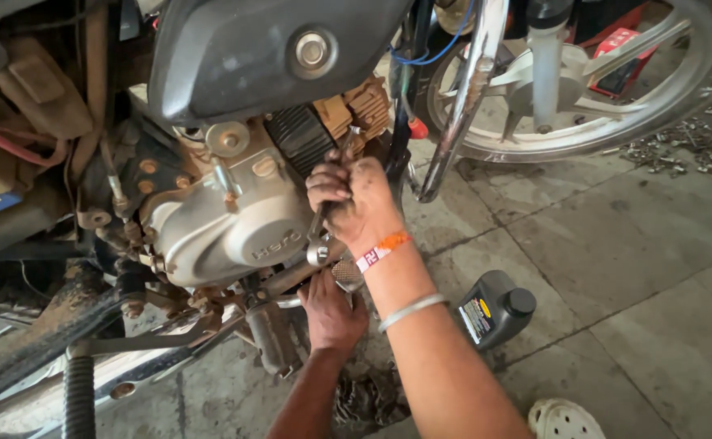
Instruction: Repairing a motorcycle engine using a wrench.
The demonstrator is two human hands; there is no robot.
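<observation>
My right hand [354,195] is closed around a metal wrench [321,232] whose ring end sits low beside the silver engine cover [226,228] of a motorcycle. An orange band and a metal bangle circle that wrist. My left hand [331,313] reaches in below it, under the engine near the footrest, fingers pressed against the underside; what it grips is hidden. Both hands are grimy with oil.
A dark grey oil bottle [496,307] with a black cap stands on the tiled floor to the right. The front wheel [583,81] and chrome crash bar [465,89] rise behind. Loose metal scraps [681,146] lie far right; a white sandal [563,421] sits at bottom.
</observation>
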